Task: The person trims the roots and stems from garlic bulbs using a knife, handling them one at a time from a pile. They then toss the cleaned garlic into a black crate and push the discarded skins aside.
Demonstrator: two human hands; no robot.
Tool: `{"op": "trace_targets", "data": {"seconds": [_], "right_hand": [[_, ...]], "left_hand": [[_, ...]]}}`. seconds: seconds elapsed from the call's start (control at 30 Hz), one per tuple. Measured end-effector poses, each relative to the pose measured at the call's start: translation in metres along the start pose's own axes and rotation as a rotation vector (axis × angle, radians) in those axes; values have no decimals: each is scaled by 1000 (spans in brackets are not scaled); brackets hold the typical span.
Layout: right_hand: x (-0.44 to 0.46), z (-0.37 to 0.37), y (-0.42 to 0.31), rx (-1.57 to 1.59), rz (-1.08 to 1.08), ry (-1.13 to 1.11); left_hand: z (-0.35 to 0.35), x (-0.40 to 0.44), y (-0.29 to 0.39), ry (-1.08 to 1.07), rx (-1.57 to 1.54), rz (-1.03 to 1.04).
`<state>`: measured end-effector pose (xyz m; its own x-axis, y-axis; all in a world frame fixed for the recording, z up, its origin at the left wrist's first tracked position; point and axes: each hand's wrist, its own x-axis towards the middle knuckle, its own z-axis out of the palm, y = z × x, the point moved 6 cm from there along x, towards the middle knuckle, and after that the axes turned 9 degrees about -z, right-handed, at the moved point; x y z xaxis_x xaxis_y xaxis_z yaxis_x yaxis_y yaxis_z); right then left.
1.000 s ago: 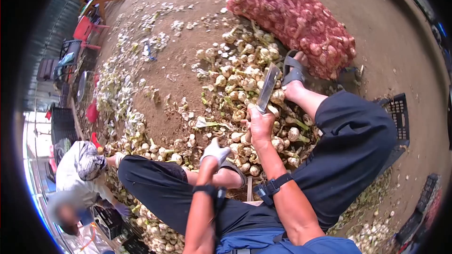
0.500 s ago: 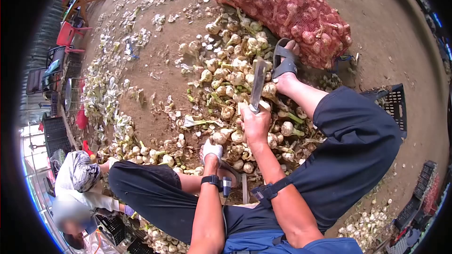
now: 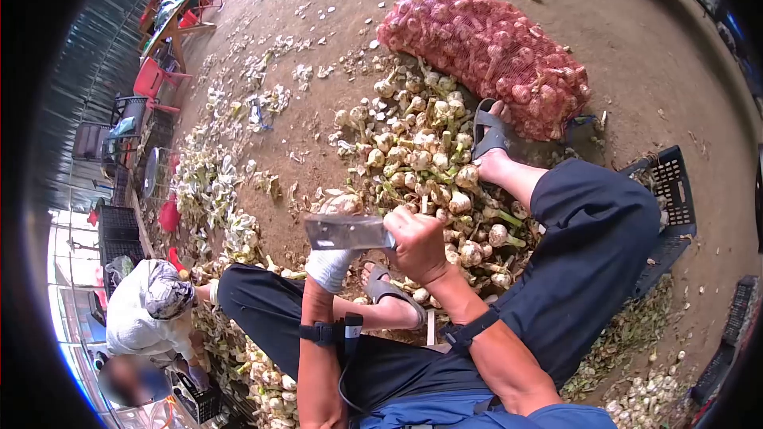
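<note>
My right hand (image 3: 420, 245) is wrapped round the handle of a broad-bladed knife (image 3: 346, 233), its blade pointing left. The blade passes in front of my left hand (image 3: 330, 266), which wears a white glove. Most of the left fingers are hidden behind the blade, and a pale bulb (image 3: 343, 205) shows just above it at those fingers. Beyond both hands lies a heap of garlic bulbs (image 3: 420, 160) with stems, spread on the dirt floor between my feet.
A full red mesh sack (image 3: 497, 52) lies past my sandalled foot. Black crates (image 3: 674, 187) stand at the right. Another person (image 3: 151, 310) in white works at the lower left. Trimmings (image 3: 214, 183) litter the floor, with a red chair (image 3: 151, 79) behind.
The knife has swung from pointing away to pointing left, and my right hand has moved left. My left hand has risen from the heap's near edge to the blade with a bulb.
</note>
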<state>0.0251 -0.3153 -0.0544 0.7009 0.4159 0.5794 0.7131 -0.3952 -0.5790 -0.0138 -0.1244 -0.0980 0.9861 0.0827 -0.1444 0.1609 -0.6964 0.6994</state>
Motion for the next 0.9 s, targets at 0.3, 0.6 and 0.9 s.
{"op": "trace_targets", "data": {"seconds": [0.3, 0.6, 0.9], "right_hand": [[0, -2, -26, 156, -105, 81], [-5, 1, -17, 93, -62, 89], [-42, 25, 69, -126, 307, 34]], "left_hand": [[-16, -23, 26, 88, -443, -68], [-15, -18, 40, 202, -84, 97], [-53, -43, 108, 495, 252, 301]]}}
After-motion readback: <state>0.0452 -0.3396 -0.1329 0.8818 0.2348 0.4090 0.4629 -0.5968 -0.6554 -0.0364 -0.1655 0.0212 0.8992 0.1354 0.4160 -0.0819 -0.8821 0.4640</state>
